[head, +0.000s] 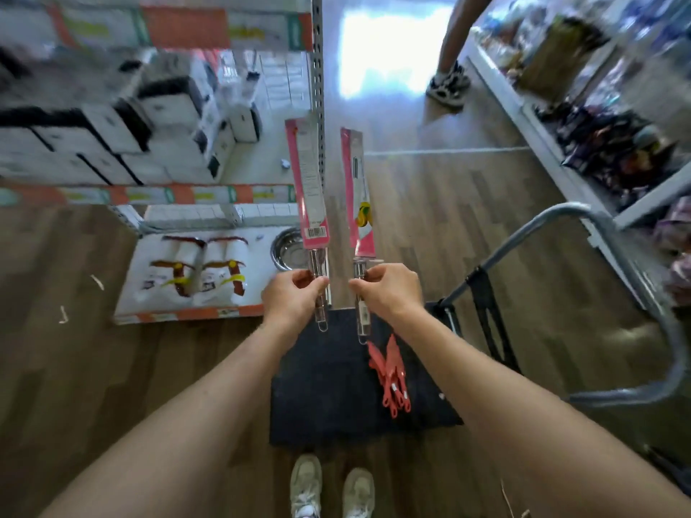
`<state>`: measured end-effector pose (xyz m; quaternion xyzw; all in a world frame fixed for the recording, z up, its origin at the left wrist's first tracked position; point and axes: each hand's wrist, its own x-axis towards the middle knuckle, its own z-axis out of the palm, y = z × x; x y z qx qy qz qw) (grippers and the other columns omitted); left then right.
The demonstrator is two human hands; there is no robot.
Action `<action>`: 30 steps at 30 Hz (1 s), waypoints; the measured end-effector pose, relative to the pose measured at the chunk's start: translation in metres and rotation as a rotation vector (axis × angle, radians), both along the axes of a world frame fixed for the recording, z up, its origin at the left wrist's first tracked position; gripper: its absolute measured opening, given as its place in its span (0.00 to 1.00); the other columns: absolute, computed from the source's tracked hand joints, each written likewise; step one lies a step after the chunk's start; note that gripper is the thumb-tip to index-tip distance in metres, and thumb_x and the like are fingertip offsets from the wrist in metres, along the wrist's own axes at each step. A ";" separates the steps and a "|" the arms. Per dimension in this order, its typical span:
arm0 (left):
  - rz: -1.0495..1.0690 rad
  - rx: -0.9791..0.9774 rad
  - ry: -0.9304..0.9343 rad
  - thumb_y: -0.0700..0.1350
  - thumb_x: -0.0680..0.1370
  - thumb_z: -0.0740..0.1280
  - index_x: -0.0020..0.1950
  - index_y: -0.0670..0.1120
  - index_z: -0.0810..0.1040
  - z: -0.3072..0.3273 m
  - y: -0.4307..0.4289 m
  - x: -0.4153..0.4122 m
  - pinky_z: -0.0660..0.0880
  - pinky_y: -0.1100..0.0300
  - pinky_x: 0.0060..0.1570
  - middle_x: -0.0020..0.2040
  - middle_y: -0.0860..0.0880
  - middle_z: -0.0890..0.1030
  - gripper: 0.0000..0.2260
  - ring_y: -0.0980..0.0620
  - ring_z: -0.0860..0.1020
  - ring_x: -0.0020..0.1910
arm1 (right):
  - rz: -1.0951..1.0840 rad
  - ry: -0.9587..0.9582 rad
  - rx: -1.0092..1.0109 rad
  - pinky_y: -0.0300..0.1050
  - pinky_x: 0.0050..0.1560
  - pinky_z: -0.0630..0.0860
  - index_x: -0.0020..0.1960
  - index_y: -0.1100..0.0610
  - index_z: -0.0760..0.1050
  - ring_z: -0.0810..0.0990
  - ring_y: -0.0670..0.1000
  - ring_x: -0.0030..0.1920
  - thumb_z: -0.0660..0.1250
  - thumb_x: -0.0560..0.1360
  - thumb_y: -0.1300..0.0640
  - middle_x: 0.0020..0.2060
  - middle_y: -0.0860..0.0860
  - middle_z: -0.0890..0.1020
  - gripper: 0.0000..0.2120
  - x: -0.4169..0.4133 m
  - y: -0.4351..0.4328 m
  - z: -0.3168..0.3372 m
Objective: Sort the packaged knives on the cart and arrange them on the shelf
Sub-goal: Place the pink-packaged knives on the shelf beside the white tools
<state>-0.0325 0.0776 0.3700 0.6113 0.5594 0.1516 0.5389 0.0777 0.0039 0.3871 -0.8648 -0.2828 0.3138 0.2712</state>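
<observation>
left hand (293, 295): fingers curled and pressed around the clear handle of the left packaged knife (309, 188), thumb on top. the knife is held upright, its pink card sleeve pointing away from the person, barcode at the sleeve's lower end facing the camera.

right hand (389, 289): fingers likewise curled tight on the clear handle of the right packaged knife (357, 192). this knife is also upright, roughly parallel to the first and just beside it, not touching. its pink sleeve is turned slightly edge-on and shows a yellow-green fruit print near the lower end.

both knives are held in the air above the far edge of the cart (329, 386), a low flat platform with a dark deck. on the deck, right of centre, lies a small bunch of red packaged knives (389, 375), overlapping one another. the cart's grey tubular handle (635, 278) stands at the right.

beyond the hands, to the left: the shelf (318, 80), with a perforated upright post, white boxes on its levels and a steel bowl (289, 248) on the lowest level. the person's pale shoes (332, 487) stand on wood-pattern floor just behind the cart.
</observation>
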 end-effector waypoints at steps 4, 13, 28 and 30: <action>0.034 0.151 -0.002 0.46 0.76 0.68 0.59 0.39 0.79 0.065 0.012 -0.016 0.77 0.46 0.57 0.53 0.42 0.82 0.15 0.43 0.80 0.53 | 0.024 0.012 0.143 0.37 0.38 0.73 0.47 0.59 0.82 0.77 0.46 0.37 0.69 0.74 0.52 0.37 0.50 0.80 0.10 -0.003 0.007 0.062; 0.214 0.215 -0.145 0.45 0.75 0.70 0.57 0.38 0.80 0.145 0.040 -0.066 0.77 0.47 0.57 0.53 0.40 0.83 0.15 0.42 0.81 0.53 | 0.129 -0.015 0.292 0.50 0.50 0.81 0.41 0.57 0.84 0.82 0.50 0.38 0.73 0.70 0.52 0.37 0.53 0.85 0.07 -0.040 0.044 0.131; 0.140 0.203 -0.179 0.44 0.74 0.71 0.50 0.36 0.80 0.160 0.227 -0.147 0.78 0.46 0.55 0.50 0.37 0.83 0.12 0.40 0.82 0.50 | 0.091 -0.028 0.315 0.44 0.44 0.80 0.41 0.62 0.83 0.76 0.47 0.30 0.72 0.71 0.53 0.28 0.51 0.79 0.10 -0.117 0.215 0.152; 0.093 0.232 -0.150 0.45 0.74 0.71 0.43 0.40 0.80 0.166 0.262 -0.157 0.78 0.47 0.55 0.46 0.39 0.83 0.07 0.44 0.81 0.46 | 0.071 -0.038 0.315 0.45 0.47 0.80 0.43 0.61 0.83 0.77 0.48 0.33 0.72 0.71 0.52 0.31 0.52 0.81 0.11 -0.125 0.247 0.155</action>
